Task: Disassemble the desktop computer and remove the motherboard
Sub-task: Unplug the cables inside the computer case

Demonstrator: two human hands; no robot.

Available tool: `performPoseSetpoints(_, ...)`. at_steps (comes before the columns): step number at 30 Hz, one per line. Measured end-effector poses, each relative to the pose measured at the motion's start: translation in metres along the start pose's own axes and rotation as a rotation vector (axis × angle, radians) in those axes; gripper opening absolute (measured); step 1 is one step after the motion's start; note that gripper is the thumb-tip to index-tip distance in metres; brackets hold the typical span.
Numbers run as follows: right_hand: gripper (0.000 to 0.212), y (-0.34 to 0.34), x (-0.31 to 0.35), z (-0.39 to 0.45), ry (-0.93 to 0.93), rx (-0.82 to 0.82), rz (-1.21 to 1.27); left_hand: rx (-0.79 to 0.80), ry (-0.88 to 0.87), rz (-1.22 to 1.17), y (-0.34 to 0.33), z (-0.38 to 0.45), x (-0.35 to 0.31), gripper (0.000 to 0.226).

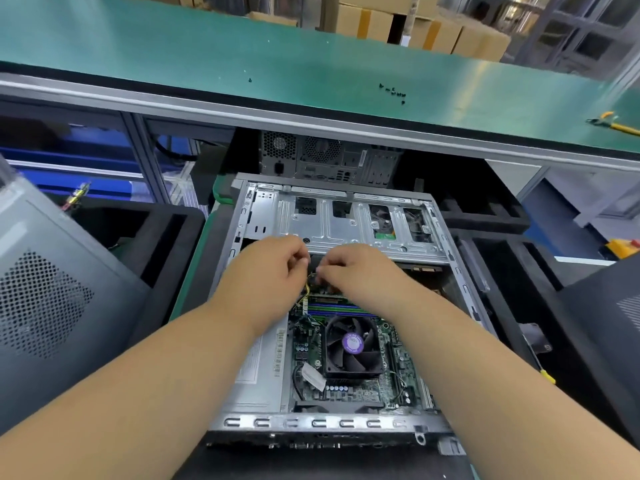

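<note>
1. Head view: motherboard (pixel 349 355) lies inside the open case (pixel 332 223).
2. Left hand (pixel 266 271) and right hand (pixel 360 271) pinch a yellow cable (pixel 306 292).
3. It looks thin and fragile; hold it by the edges.

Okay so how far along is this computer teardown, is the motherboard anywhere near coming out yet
Early to midway. Done: the open grey metal computer case has its side off, and small black screws lie on the green bench mat. In hand: left hand and right hand work at yellow wires. Left: the green motherboard and black cooler fan remain installed.
</note>
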State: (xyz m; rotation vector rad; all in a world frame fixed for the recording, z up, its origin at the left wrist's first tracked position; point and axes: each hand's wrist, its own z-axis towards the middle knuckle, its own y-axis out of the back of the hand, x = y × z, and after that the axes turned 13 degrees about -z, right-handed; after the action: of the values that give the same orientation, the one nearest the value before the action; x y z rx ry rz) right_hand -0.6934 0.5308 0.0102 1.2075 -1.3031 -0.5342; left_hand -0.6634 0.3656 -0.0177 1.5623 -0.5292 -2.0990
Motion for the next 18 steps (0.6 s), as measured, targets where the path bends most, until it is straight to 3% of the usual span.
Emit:
performPoseSetpoints(3,0.017,-0.009,0.012,0.021,0.064,0.200,-0.179,-0.146,-0.083,0.138,0.007,0.002,-0.001,0.008)
performPoseSetpoints(6,0.001,-0.027,0.011,0.031,0.105,0.292,-0.304,-0.152,0.034,0.009,0.009,0.004,0.003,0.011)
performPoseSetpoints(8,0.010,-0.041,0.009,0.033,0.160,0.332,-0.401,-0.120,0.111,-0.062,0.009,0.007,0.007,0.012)
performPoseSetpoints(11,0.022,-0.061,0.002,0.037,0.230,0.324,-0.601,-0.095,0.127,-0.084,0.008,0.009,0.008,0.013)
performPoseSetpoints(18,0.025,-0.083,-0.007,0.043,0.242,0.162,-0.669,-0.041,0.117,-0.028,0.007,0.009,0.009,0.011)
